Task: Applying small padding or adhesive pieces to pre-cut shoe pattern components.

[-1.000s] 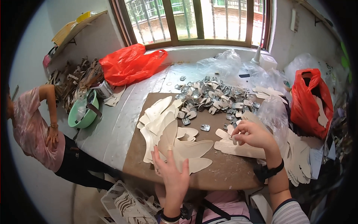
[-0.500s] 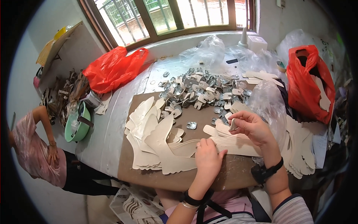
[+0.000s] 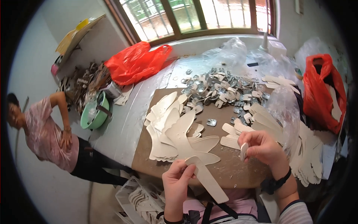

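My left hand [image 3: 175, 183] pinches one end of a long flat cream strip [image 3: 210, 184] between thumb and fingers; the strip slants down to the right over the board's near edge. In my right hand [image 3: 265, 147], a small cream piece [image 3: 244, 151] is gripped at the fingertips; its kind is hard to make out. Beside the right hand lie more cream strips [image 3: 233, 130], one with a ribbed face. Left of them, stacked winged cream cut-outs [image 3: 179, 140] rest on the brown board [image 3: 145, 168]. A single metal buckle [image 3: 211, 122] lies between the stacks.
Behind is a heap of metal buckles [image 3: 223, 87], many with cream coverings. Red plastic bags [image 3: 138, 63] stand at far left and right, with clear plastic [image 3: 285, 108] nearer. A green basin [image 3: 95, 115] sits at left, near another person [image 3: 52, 134]. A white crate [image 3: 126, 198] is below.
My left hand has left the board and moved nearer, raising the strip by its end. The right hand has come down slightly, keeping its small piece. The whole view has shifted.
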The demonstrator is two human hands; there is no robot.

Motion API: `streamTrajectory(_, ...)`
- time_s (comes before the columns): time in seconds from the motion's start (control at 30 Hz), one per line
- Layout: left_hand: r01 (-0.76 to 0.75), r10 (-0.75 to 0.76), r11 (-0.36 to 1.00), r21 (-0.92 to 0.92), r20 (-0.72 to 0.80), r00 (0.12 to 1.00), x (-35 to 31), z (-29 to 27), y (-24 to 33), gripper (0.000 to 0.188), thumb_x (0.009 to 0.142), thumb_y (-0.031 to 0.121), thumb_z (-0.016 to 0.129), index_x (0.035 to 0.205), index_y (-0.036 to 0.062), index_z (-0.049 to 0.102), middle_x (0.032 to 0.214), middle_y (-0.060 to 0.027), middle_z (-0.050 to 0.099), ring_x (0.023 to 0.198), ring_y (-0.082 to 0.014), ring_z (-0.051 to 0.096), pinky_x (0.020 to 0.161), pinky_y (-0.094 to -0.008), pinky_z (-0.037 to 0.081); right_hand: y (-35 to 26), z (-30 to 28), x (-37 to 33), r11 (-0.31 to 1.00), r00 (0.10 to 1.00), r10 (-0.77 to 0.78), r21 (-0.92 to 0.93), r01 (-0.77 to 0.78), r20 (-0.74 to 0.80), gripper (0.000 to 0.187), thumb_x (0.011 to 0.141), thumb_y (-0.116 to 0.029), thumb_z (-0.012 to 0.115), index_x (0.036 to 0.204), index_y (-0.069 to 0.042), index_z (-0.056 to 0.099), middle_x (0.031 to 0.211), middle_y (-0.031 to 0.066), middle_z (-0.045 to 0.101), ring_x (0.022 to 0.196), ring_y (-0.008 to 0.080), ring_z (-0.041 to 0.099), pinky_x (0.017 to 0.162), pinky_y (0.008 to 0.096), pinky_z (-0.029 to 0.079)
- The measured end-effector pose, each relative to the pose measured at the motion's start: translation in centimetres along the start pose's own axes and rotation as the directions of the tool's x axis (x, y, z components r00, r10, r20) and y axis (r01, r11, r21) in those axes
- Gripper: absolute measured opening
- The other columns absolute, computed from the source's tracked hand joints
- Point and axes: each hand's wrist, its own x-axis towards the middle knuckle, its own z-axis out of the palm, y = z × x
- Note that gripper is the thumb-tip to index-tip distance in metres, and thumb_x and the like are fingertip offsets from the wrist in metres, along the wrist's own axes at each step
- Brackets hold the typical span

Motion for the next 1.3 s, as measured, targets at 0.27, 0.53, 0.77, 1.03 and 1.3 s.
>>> streamTrajectory(0.27, -0.036, 0.04, 0.998, 0.045, -0.085, 0.996, -2.9, 0.9, -0.1, 0.018, 0.088, -0.002, 0.064, 0.106, -0.0059, 0.065, 0.092, -0.0037, 0.06, 0.08, -0.009, 0.061, 0.072, -0.021, 0.05, 3.5, 7.9, 2.8, 0.98, 0.991, 0.043, -0.197, -0.017, 0.128, 0.014, 0.083, 0.006, 0.066, 0.097, 0.005, 0.064, 0.098, 0.0075, 0.058, 0.089, 0.0182, 0.065, 0.079, 0.0292, 0.057)
streamTrajectory(0.53, -0.058, 0.046, 0.996, -0.072, -0.16, 0.986, -3.9, -0.2, 0.0, 0.02, 0.087, -0.004, 0.063, 0.107, -0.0072, 0.066, 0.094, -0.0081, 0.066, 0.084, -0.0136, 0.065, 0.074, -0.0261, 0.057, 3.9, 8.5, 3.9, 0.915, 0.975, 0.06, -0.403, 0.031, 0.213, 0.017, 0.081, 0.008, 0.065, 0.098, 0.003, 0.065, 0.097, 0.0074, 0.057, 0.088, 0.0162, 0.063, 0.08, 0.029, 0.056)
streamTrajectory(0.77, -0.065, 0.043, 0.992, -0.107, -0.194, 0.98, -4.0, 0.3, -0.6, 0.02, 0.087, -0.003, 0.065, 0.107, -0.0065, 0.066, 0.092, -0.0059, 0.065, 0.083, -0.0094, 0.063, 0.074, -0.021, 0.051, 3.9, 8.9, 4.1, 0.905, 0.98, 0.065, -0.426, 0.022, 0.189, 0.015, 0.083, 0.008, 0.062, 0.097, 0.004, 0.063, 0.101, 0.0075, 0.054, 0.092, 0.0157, 0.061, 0.079, 0.0278, 0.056)
streamTrajectory(1.03, -0.094, 0.078, 0.993, -0.073, -0.197, 0.977, -3.9, 0.7, -0.1, 0.038, 0.086, -0.004, 0.065, 0.122, -0.0057, 0.053, 0.092, -0.0093, 0.068, 0.084, -0.0092, 0.063, 0.075, -0.0203, 0.051, 4.9, 9.0, 3.7, 0.896, 0.986, -0.077, -0.423, 0.134, 0.15, 0.013, 0.083, 0.01, 0.061, 0.094, 0.004, 0.06, 0.099, 0.0083, 0.051, 0.086, 0.0159, 0.062, 0.076, 0.0284, 0.056)
streamTrajectory(1.3, -0.112, 0.125, 0.991, 0.074, -0.195, 0.973, -3.9, 0.7, 0.6, 0.032, 0.084, -0.005, 0.067, 0.115, -0.0056, 0.058, 0.096, -0.0113, 0.067, 0.086, -0.0104, 0.063, 0.077, -0.0214, 0.05, 5.1, 9.4, 3.5, 0.832, 0.975, -0.152, -0.512, 0.215, 0.162, 0.021, 0.078, 0.011, 0.065, 0.096, 0.001, 0.062, 0.098, 0.0072, 0.053, 0.085, 0.0137, 0.059, 0.073, 0.0253, 0.054)
